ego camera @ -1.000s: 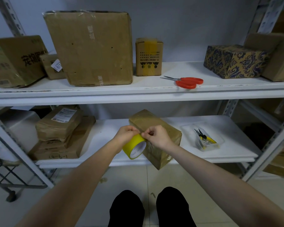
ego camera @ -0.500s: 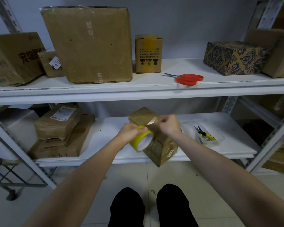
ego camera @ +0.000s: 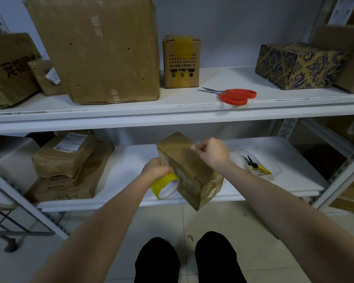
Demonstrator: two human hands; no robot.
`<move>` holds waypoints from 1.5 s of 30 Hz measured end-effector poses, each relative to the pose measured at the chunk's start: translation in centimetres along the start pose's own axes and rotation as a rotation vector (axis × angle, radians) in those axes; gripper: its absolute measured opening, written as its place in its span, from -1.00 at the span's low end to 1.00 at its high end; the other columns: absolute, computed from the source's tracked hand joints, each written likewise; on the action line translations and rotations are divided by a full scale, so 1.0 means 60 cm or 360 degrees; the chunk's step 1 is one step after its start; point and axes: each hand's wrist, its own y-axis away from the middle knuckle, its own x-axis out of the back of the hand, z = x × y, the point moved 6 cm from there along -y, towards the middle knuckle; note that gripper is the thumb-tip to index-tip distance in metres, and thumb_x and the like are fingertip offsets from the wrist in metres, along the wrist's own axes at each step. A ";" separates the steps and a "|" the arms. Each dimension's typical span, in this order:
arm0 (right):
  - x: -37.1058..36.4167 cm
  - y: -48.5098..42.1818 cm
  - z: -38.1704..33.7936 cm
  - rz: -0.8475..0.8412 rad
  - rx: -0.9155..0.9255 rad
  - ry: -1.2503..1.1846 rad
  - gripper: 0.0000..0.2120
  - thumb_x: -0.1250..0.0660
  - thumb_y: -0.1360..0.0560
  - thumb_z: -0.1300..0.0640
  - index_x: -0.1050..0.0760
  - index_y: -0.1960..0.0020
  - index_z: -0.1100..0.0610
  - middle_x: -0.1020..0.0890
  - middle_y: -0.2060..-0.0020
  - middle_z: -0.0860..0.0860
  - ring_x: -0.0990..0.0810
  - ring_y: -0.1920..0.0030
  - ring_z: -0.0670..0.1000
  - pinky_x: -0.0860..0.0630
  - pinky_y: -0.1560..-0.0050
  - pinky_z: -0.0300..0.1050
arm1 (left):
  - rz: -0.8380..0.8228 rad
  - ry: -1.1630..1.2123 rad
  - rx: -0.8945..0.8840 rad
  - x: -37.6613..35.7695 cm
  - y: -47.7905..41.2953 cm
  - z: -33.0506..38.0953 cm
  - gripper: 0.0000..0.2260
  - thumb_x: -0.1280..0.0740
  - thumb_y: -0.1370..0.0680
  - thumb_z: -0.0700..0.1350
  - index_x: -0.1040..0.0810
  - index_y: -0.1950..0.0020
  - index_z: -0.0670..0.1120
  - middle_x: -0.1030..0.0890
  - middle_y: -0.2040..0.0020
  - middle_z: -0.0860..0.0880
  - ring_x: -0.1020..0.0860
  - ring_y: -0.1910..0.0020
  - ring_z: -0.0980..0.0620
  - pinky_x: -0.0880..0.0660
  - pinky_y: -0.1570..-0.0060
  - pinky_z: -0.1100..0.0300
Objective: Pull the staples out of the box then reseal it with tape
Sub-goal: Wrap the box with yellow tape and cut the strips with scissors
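- On the lower shelf [ego camera: 129,160], head view: a brown cardboard box [ego camera: 189,168] lay askew at centre, its near corner overhanging the shelf's front edge.
- Left hand [ego camera: 156,168]: fingers curled round the yellow-cored tape roll [ego camera: 165,185], which was held against the box's near-left side.
- Right hand [ego camera: 213,153]: fingers closed, pinching the free end of a clear tape strip [ego camera: 193,146] over the box's far top edge.
- Handling, as judged: the box looked light, stiff along its edges and glossy, hence slippery, on its faces. It was best steadied by its long sides.
- The strip looked thin, limp and sticky, apt to fold on itself. It was best held by its end and drawn taut.
- Right of the box: yellow-handled pliers [ego camera: 253,165] lay in a clear tray [ego camera: 275,170].
- Upper shelf [ego camera: 172,111]: red-handled scissors [ego camera: 233,96] lay near the front edge.
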 end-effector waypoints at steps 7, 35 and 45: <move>-0.030 -0.010 0.013 -0.0091 0.0039 0.0130 -0.74 -0.34 -0.50 -0.12 -0.64 0.15 0.05 -0.68 0.18 0.03 -0.62 0.08 0.11 -0.46 0.25 -0.15 | -0.0027 0.0017 0.0032 -0.025 -0.027 -0.015 -0.90 -0.36 -0.44 -0.19 -0.59 0.07 -0.13 -0.60 -0.08 -0.17 -0.53 -0.12 -0.15 -0.48 -0.15 0.04; 0.011 -0.011 -0.020 -0.0121 0.0301 0.0995 -0.75 -0.32 -0.52 -0.03 -0.53 -0.02 0.16 -0.63 0.06 0.09 -0.62 -0.01 0.16 -0.42 0.20 -0.10 | -0.0045 -0.0965 -0.0656 -0.055 0.010 0.087 -0.56 -0.22 -0.49 -0.24 -0.53 -0.29 0.14 -0.52 -0.29 0.08 -0.25 -0.38 -0.06 -0.14 -0.43 -0.14; -0.080 0.039 0.021 -0.0609 0.0417 0.0903 -0.40 0.20 -0.62 -0.22 0.08 -0.58 0.03 0.03 -0.56 -0.11 0.22 -0.55 0.01 0.29 -0.41 0.32 | -0.0057 -0.0979 -0.0637 -0.062 0.019 0.083 -0.60 -0.21 -0.49 -0.18 -0.55 -0.22 0.21 -0.55 -0.22 -0.01 -0.29 -0.33 -0.12 -0.20 -0.34 -0.09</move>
